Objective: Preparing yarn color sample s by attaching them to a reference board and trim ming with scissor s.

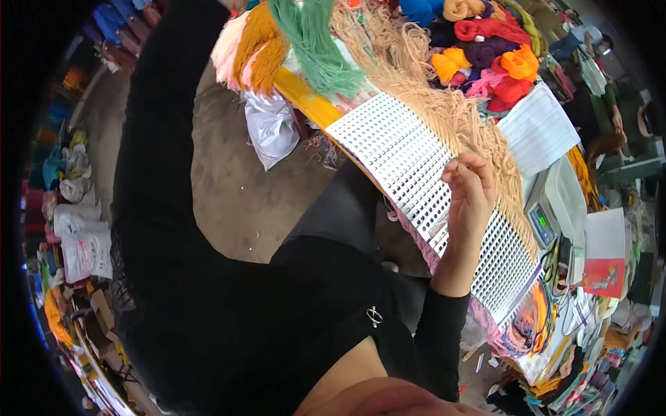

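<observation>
My right hand is raised over a long white card covered in rows of small dark marks or holes. Its fingers are curled in toward the thumb, and whatever they may hold is too small to make out. Peach yarn runs in many strands along the card's far edge, just beyond the fingers. Stretched far to the upper left, my left hand is mostly cut off by the picture's top edge, so its fingers are hidden. Nearest to it lie pale pink yarn, mustard yarn and green yarn.
Bright yarn bundles are heaped at the table's far side. A written sheet and a scale with a lit display stand to the right. Below the table's left end hangs a white bag. White sacks line the far left; people work at right.
</observation>
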The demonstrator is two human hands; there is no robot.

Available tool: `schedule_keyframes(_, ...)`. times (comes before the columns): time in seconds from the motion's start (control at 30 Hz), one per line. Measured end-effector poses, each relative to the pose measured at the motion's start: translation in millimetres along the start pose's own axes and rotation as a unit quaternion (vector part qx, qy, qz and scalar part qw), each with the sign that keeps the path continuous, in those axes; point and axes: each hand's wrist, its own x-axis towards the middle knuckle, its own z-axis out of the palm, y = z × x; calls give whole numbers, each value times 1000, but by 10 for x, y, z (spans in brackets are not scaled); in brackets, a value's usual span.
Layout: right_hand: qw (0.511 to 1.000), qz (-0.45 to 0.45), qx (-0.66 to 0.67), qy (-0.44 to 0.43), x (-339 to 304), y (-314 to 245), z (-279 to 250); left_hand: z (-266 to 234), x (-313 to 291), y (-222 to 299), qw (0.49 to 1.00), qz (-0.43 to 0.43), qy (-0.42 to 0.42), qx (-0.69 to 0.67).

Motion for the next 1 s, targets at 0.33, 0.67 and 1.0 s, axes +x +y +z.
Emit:
schedule_keyframes(0.33,949,-120,-292,-20,569,337,290,-518,310,-3360,970,12,-79,229)
schedule_keyframes(0.67,979,-12,-201,22,612,462,234,-569,289,-3477,988,-27,-128,86)
schedule_keyframes(1.0,980,31,-197,16,666,462,244,-596,343,-3433,989,-23,-87,121)
